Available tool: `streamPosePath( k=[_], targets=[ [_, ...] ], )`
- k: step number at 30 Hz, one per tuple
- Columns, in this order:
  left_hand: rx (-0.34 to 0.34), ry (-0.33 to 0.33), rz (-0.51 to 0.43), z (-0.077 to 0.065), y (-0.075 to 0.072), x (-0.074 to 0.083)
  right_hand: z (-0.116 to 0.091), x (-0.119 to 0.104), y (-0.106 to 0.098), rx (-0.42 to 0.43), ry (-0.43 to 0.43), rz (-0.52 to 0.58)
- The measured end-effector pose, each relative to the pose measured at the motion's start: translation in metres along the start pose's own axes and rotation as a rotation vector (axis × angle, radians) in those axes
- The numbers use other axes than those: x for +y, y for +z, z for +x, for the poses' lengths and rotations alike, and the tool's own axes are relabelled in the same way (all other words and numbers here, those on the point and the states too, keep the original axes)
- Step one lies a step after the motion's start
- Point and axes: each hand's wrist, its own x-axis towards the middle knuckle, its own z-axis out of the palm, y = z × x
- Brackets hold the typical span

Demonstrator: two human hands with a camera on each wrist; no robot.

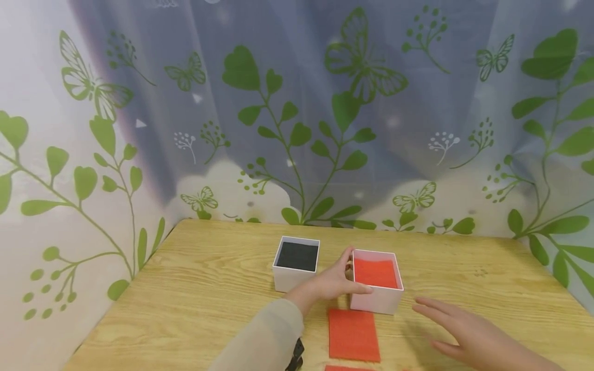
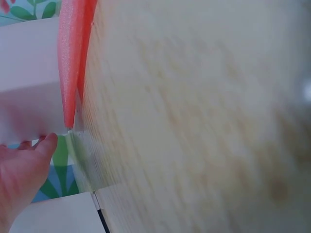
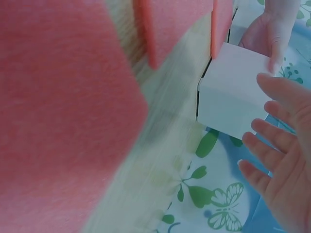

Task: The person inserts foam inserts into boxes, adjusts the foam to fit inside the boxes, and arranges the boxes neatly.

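Note:
A white box [image 1: 376, 300] with red felt-like squares [image 1: 375, 273] in it stands on the table. My left hand [image 1: 331, 282] holds its left side, thumb across the front near the rim and fingers along the side toward the back corner. In the left wrist view the thumb of the left hand [image 2: 24, 172] meets the white wall. My right hand [image 1: 464, 324] is apart from the box, to its right, with fingers spread and nothing held. The right wrist view shows this hand [image 3: 286, 145] palm open beside the box [image 3: 233, 92].
A second white box [image 1: 292, 278] with black squares [image 1: 297, 256] inside stands left of the first. A red square [image 1: 354, 335] lies in front of the held box, and another [image 1: 348, 368] shows at the bottom edge. Behind the wooden table [image 1: 185, 288] hangs a leaf-patterned curtain [image 1: 297, 103].

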Motion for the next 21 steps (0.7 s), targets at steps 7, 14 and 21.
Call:
streamPosePath(
  k=[7, 14, 21],
  targets=[
    [-0.004, -0.002, 0.004, 0.001, -0.001, 0.000, -0.020, 0.010, 0.004, -0.071, 0.024, 0.047],
    [-0.009, 0.003, -0.002, 0.001, -0.001, 0.000, -0.047, 0.023, 0.015, -0.184, 0.117, 0.172],
    [-0.018, 0.018, -0.004, 0.001, 0.001, 0.002, -0.075, 0.050, 0.033, -0.177, -0.011, 0.340]
  ],
)
